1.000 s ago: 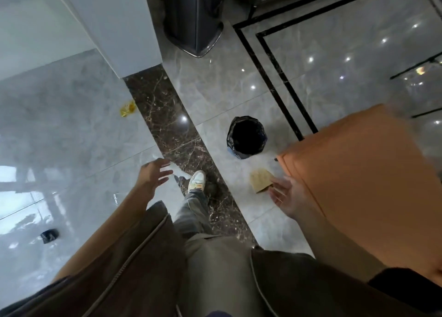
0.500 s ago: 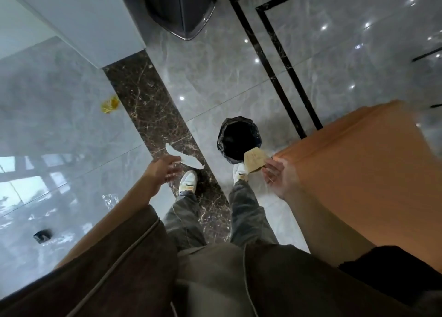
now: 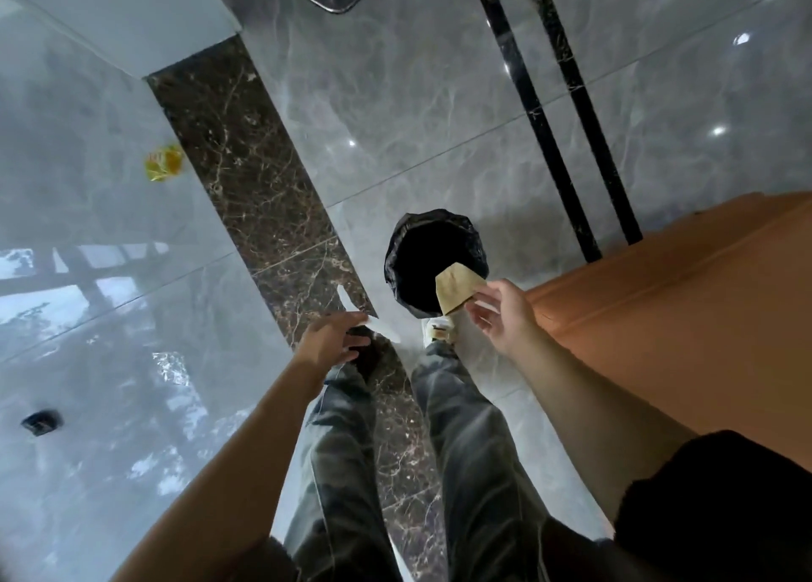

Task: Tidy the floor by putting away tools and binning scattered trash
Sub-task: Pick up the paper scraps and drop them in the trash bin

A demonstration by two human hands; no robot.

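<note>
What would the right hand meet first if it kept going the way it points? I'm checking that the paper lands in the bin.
The right hand points its brown paper at the bin; going on, it would likely meet the bin's black-lined opening first, though the height above it is unclear.

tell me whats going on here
A person stands over a black-lined bin, their right hand pinching a brown paper scrap above its opening, not yet dropped. The left hand is open and empty. On the floor remain a white scrap by the feet, a yellow wrapper and a small dark object.
</note>
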